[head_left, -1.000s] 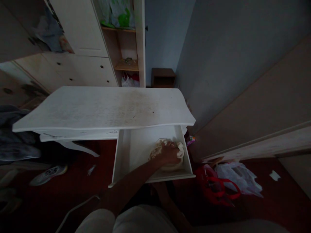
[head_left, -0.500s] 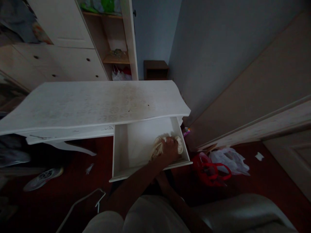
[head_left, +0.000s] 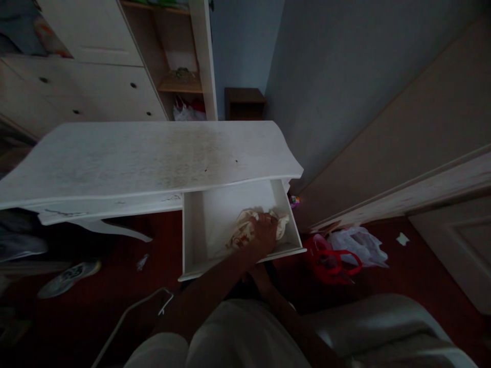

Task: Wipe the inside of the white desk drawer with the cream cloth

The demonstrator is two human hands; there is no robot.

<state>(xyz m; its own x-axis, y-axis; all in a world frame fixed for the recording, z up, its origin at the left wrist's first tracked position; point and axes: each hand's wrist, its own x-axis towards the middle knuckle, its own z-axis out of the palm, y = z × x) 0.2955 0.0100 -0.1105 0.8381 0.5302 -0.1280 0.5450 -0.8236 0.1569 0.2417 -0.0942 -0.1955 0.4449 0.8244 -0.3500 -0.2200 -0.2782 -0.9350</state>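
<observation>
My left hand [head_left: 265, 232] reaches into the pulled-out drawer [head_left: 201, 191] of a white desk [head_left: 126, 153]. Its fingers are closed on a crumpled cream cloth [head_left: 242, 230] with a reddish-brown pattern, pressed against the drawer floor near the right front corner. A ring shows on one finger. Below the drawer's front edge, my right hand [head_left: 253, 273] is low in the shadow, close to my legs. Its fingers are hidden, so I cannot see what it touches.
Dark stains mark the desktop. On the red floor lie a red bag [head_left: 332, 263], a white plastic bag [head_left: 360, 245], a shoe [head_left: 69, 278] and a white hanger-like rod [head_left: 126, 317]. A white wardrobe [head_left: 88, 87] stands behind; a wall [head_left: 345, 102] rises on the right.
My left hand and the cloth have shifted slightly left inside the drawer, and more of the cloth's pattern shows. The whole view has tilted a little downward.
</observation>
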